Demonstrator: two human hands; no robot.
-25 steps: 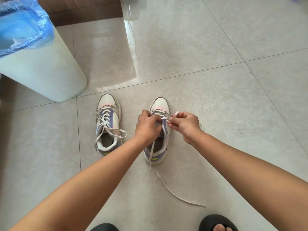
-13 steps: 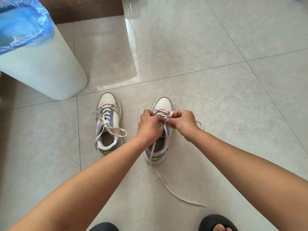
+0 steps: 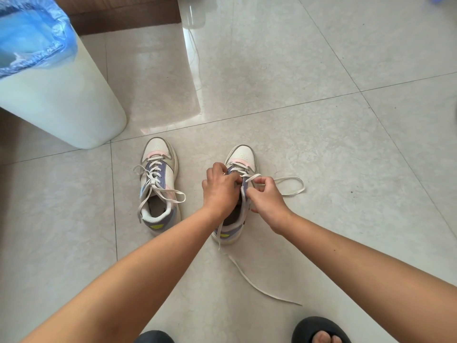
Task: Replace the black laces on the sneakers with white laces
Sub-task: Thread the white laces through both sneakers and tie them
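1. Since a second ago the right hand (image 3: 265, 199) has drawn back toward the heel, and a lace (image 3: 291, 185) loop has spread on the floor (image 3: 321, 144) at 3 o'clock of the right shoe (image 3: 241, 154).
2. Left hand (image 3: 221, 189) curls over that shoe's tongue, gripping it; right hand pinches the lace.
3. Left shoe (image 3: 158, 184) stands laced white at 9 o'clock, apart; another lace end trails toward 5 o'clock.
4. Bin (image 3: 61, 100) stands at 11 o'clock.

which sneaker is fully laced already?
The sneaker nearer the bin: laced to the top, untouched. Both hands work the white lace on the other sneaker.
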